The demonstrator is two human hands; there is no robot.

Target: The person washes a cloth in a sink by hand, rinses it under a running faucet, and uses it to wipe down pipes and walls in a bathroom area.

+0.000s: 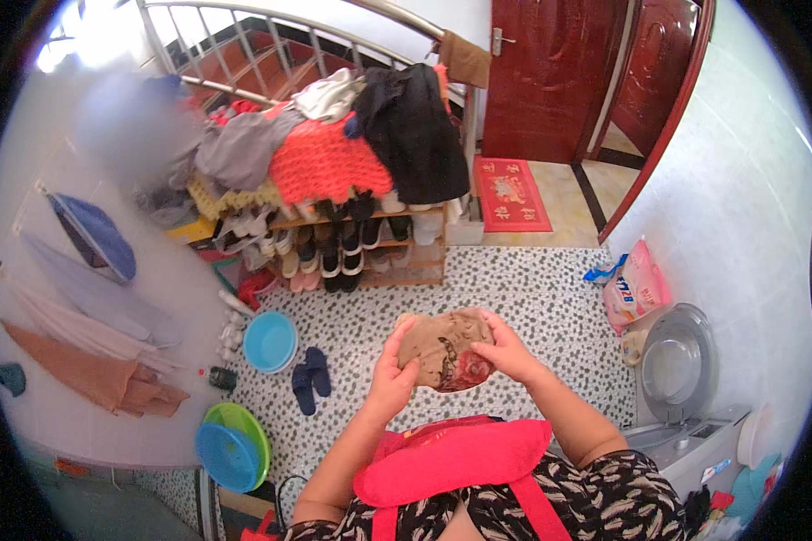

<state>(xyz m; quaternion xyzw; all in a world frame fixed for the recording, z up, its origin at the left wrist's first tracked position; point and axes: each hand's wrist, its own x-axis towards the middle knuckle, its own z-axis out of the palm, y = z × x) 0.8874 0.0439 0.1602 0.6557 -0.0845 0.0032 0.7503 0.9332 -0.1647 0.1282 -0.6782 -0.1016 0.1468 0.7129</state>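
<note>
A folded piece of brown cloth [427, 343] with a red flower print and dark markings is held out in front of my chest. My left hand [391, 379] grips its left edge, thumb on the near face. On the other side, my right hand [509, 348] pinches the upper right edge, thumb beside the flower. The cloth hangs above the pebble-patterned floor [548, 311]. Closer to me, a red padded piece with straps [453, 463] covers part of my patterned top. The fingers behind the cloth are mostly hidden.
Clothes cover a shoe rack [406, 274] by the stair railing [291, 30]. Dark slippers [311, 379] and blue basins [271, 341] lie to the left. At right stand a washing machine with its lid raised [677, 358] and a pink detergent bag [636, 291]. A red mat [512, 196] lies by the door.
</note>
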